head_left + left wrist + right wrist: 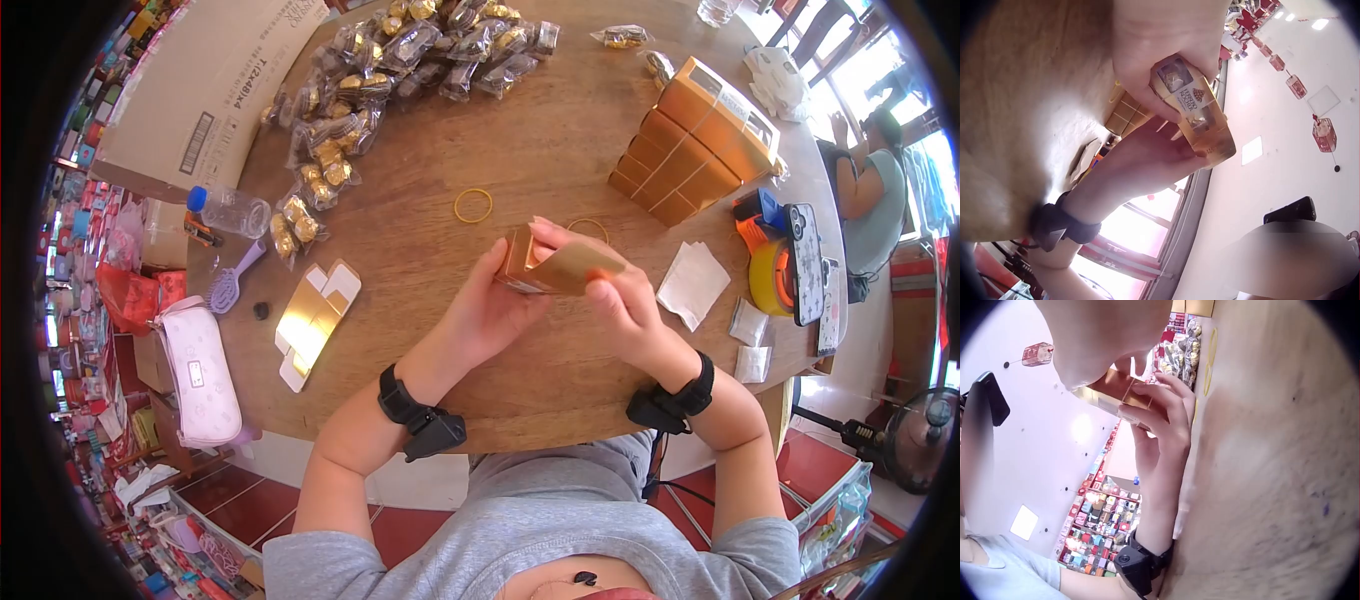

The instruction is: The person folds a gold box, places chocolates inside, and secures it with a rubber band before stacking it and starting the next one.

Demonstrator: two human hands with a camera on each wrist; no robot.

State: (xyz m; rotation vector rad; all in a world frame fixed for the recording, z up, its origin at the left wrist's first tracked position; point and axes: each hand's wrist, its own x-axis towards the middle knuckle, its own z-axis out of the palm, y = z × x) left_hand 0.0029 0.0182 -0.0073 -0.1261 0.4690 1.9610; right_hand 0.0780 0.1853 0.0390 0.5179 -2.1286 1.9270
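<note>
My left hand [497, 312] grips one end of a small gold chocolate box [575, 270] above the near part of the table. At the other end, my right hand [630, 312] holds a raised gold flap between thumb and fingers, with some fingertips at the box's opening. In the left wrist view the same chocolate box [1192, 100] shows a printed label and clear windows with wrapped chocolates behind them. The right wrist view shows the left fingers curled round the chocolate box [1115, 392]. An unfolded gold carton [318, 322] lies left of my hands.
A pile of wrapped chocolates [400, 60] covers the far left. Stacked gold boxes [690, 145] stand at the right, near napkins [693, 285], yellow tape [768, 278] and a phone [803, 260]. A rubber band [473, 206], bottle [235, 212], hairbrush [232, 280] and pink pouch [200, 372] lie leftward.
</note>
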